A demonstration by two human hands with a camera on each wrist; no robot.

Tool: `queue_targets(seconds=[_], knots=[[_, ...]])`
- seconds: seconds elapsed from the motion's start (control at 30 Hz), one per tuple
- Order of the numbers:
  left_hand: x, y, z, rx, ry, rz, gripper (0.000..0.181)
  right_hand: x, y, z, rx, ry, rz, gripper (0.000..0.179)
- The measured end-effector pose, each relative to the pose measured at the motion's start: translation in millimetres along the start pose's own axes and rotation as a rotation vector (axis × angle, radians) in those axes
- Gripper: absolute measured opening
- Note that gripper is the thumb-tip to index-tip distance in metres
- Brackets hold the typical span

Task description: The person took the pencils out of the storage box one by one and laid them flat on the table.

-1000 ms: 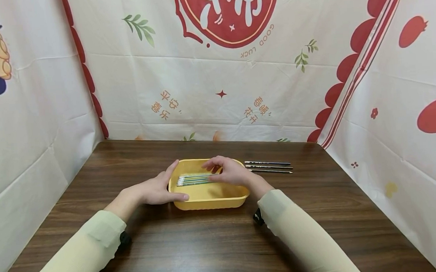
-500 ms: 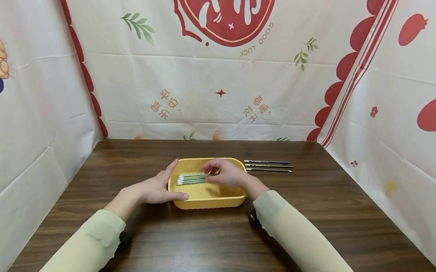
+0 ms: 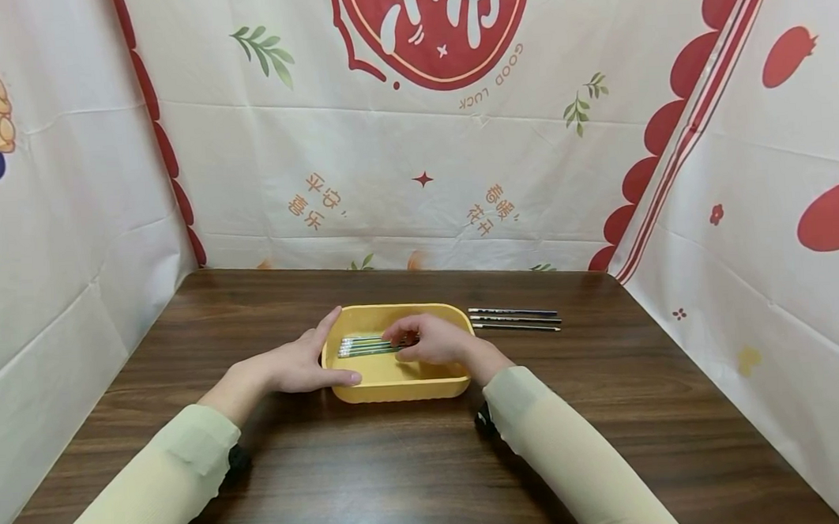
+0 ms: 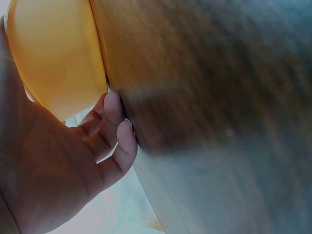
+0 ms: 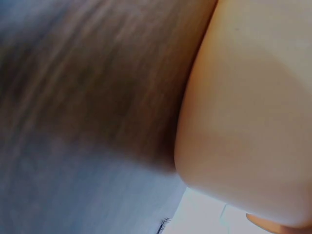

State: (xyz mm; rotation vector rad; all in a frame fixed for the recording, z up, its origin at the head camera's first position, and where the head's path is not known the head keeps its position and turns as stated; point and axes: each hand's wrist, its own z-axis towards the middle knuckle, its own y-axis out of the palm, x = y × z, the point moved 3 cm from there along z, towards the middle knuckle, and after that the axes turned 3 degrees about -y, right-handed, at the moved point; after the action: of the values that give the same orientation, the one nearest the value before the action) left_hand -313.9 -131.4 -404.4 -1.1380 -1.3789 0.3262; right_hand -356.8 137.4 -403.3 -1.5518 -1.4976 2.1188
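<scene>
A yellow plastic tray (image 3: pixel 398 391) stands on the table, with several green pencils (image 3: pixel 363 346) side by side inside, their pale ends to the left. My left hand (image 3: pixel 295 367) grips the tray's left end, thumb over the near rim and index finger at the far rim. In the left wrist view its other fingers (image 4: pixel 127 141) bend beside the tray's end wall. Inside the tray, my right hand (image 3: pixel 434 342) has its bent fingers and thumb apart over the pencils, covering their right ends. The right wrist view shows the tray wall (image 5: pixel 239 122) but no fingers.
Three dark pencils (image 3: pixel 515 319) lie in a row on the brown wooden table (image 3: pixel 373 470), just right of the tray. A printed white cloth (image 3: pixel 384 137) hangs behind the table and along both sides.
My right hand has shifted slightly left and deeper into the tray over the green pencils. The left hand stays at the tray's left end, and the dark pencils have not moved.
</scene>
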Motion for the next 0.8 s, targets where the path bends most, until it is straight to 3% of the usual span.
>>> queue_targets(seconds=[0.5, 0.8], knots=[[-1.7, 0.8, 1.9, -0.006, 0.008, -0.003, 0.133, -2.6, 1.5, -2.1, -0.067, -0.002, -0.111, 0.031], [-0.3, 0.6, 1.6, -0.008, 0.009, -0.001, 0.134, -1.4, 2.9, -2.1, -0.085, -0.069, -0.204, 0.022]])
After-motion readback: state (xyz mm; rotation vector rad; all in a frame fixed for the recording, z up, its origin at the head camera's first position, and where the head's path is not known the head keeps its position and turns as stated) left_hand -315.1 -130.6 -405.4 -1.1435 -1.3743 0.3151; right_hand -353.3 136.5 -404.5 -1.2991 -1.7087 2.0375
